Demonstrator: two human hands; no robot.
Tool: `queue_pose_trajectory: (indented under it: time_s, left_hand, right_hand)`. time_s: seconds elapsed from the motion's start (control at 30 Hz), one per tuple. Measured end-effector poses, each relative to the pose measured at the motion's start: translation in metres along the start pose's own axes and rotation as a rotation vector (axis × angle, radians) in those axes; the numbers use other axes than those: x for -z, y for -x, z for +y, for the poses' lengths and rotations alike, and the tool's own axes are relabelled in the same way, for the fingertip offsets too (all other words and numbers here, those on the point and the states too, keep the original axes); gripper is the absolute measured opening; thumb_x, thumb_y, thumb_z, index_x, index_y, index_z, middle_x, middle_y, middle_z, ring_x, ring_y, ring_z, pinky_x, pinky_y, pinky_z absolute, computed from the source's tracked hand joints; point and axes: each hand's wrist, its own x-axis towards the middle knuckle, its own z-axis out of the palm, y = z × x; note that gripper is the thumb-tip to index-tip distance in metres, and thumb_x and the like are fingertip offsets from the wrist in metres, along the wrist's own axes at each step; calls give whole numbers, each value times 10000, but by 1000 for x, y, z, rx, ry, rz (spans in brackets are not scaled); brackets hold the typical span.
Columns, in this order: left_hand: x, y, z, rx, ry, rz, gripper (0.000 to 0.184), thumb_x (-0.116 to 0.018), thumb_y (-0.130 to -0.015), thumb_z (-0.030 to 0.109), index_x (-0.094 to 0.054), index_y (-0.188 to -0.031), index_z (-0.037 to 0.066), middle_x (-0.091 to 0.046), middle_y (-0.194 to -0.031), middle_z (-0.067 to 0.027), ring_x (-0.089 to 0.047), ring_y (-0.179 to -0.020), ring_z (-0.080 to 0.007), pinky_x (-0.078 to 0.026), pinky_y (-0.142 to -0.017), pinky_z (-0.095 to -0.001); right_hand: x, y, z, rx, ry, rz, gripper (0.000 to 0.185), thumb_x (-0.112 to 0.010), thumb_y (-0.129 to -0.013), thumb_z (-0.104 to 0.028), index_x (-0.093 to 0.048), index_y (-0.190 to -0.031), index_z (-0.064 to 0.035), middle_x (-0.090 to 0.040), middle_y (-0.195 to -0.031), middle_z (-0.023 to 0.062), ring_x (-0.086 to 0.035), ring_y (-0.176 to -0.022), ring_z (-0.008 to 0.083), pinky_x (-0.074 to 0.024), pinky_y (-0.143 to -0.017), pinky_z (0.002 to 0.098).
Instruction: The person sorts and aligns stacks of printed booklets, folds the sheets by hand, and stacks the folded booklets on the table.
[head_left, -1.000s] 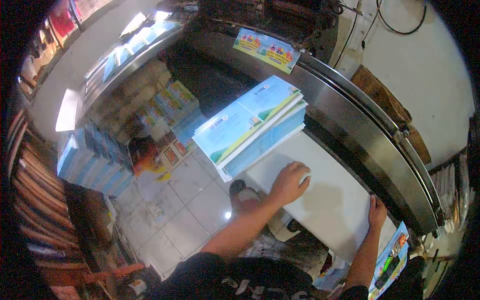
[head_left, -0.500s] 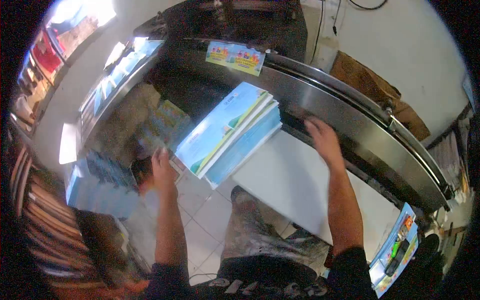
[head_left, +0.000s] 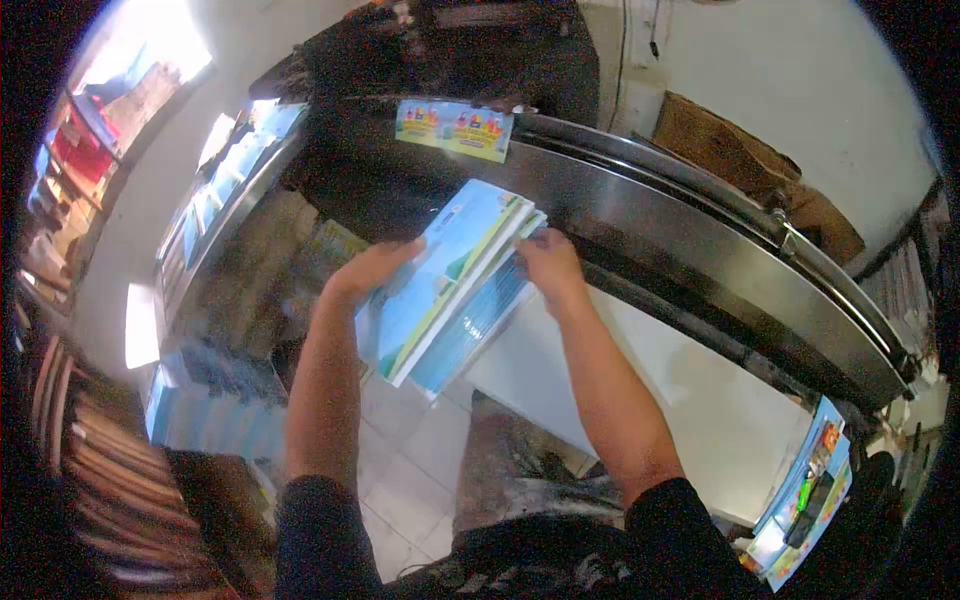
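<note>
A thick stack of blue printed sheets [head_left: 445, 275] with green and yellow artwork lies tilted in front of me, its layers unevenly stepped along the right side. My left hand [head_left: 382, 268] is at its left edge, fingertips over the top sheet. At the upper right corner, the fingers of my right hand [head_left: 550, 262] are bent around the layered edge. The undersides of both hands are hidden. Beneath and to the right of the stack is a white board-like surface [head_left: 640, 400].
A long metal bar [head_left: 680, 220] curves behind the stack, with a yellow-and-blue printed sheet [head_left: 455, 130] on it. More blue stacks [head_left: 215, 410] stand at left. Brown cardboard [head_left: 725, 145] leans behind. Printed sheets with dark and green items [head_left: 805, 500] lie at lower right.
Both hands have moved in from beside the stack and now touch its left and right edges. The view has shifted slightly.
</note>
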Motion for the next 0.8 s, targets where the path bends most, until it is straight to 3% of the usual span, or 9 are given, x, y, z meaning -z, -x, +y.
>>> queue_pose_trajectory:
  time_s: [0.03,0.1,0.2,0.33,0.47,0.57,0.6,0.67,0.8]
  left_hand:
    - [-2,-3,1,-59,-75,2,679,-591,-856,539,-594,-1216,-36,-652,-1108,-173,-605,-998,-250,-446,-908,-369]
    - [-5,-7,0,-122,-149,-1,661,-601,-850,532,-608,-1201,-28,-663,-1073,-166,-609,-964,-243,-453,-883,-374]
    - [-3,-9,-6,-67,-32,-37,652,-613,-843,523,-617,-1178,-36,-665,-1064,-162,-612,-949,-239,-456,-862,-370]
    - [-4,-19,-17,-92,-53,2,641,-624,-840,510,-618,-1173,-38,-665,-1063,-163,-615,-944,-235,-459,-861,-360]
    - [-7,-11,-14,-119,-71,72,654,-629,-837,515,-611,-1178,-43,-663,-1066,-172,-619,-953,-234,-467,-858,-342]
    - [-7,-7,-8,-114,-43,48,664,-634,-835,515,-600,-1194,-43,-659,-1091,-170,-616,-987,-229,-468,-871,-336]
    - [-8,-3,-5,-114,-43,47,664,-634,-835,515,-600,-1194,-43,-659,-1091,-170,-616,-987,-229,-468,-871,-336]
    - [-8,5,3,-59,9,19,638,-633,-845,497,-598,-1193,-36,-660,-1087,-154,-612,-981,-217,-470,-863,-345]
    - [-10,-24,-31,-96,71,65,591,-628,-862,469,-602,-1184,-26,-661,-1070,-136,-611,-940,-200,-476,-837,-352]
  right_hand:
    - [-7,-9,8,159,193,57,397,-661,-838,-167,-553,-1166,29,-620,-1005,147,-613,-936,248,-529,-762,363]
    - [-14,3,6,286,403,188,516,-660,-785,-244,-553,-1194,52,-584,-1117,290,-547,-1079,440,-431,-966,457]
    - [-33,15,-2,281,300,176,578,-664,-778,-273,-523,-1235,52,-526,-1198,311,-495,-1140,431,-396,-1000,462]
    - [-54,20,-4,246,309,226,614,-673,-772,-282,-499,-1257,52,-532,-1170,316,-496,-1105,444,-392,-997,470]
    - [-68,28,-7,258,74,246,406,-698,-811,-156,-530,-1094,81,-526,-1095,210,-586,-929,266,-481,-804,368]
    - [-75,30,-7,104,-319,177,576,-709,-760,-196,-463,-1197,88,-555,-1088,257,-524,-1054,380,-421,-937,444]
    - [-77,27,-6,104,-319,177,576,-709,-760,-196,-463,-1197,88,-555,-1088,257,-524,-1054,380,-421,-937,444]
    - [-79,22,-5,60,-449,334,369,-680,-807,-129,-541,-1096,55,-571,-1004,128,-563,-883,218,-467,-793,363]
    - [-65,36,-27,-14,-649,94,369,-671,-800,-124,-554,-1110,39,-602,-973,119,-571,-888,214,-465,-790,357]
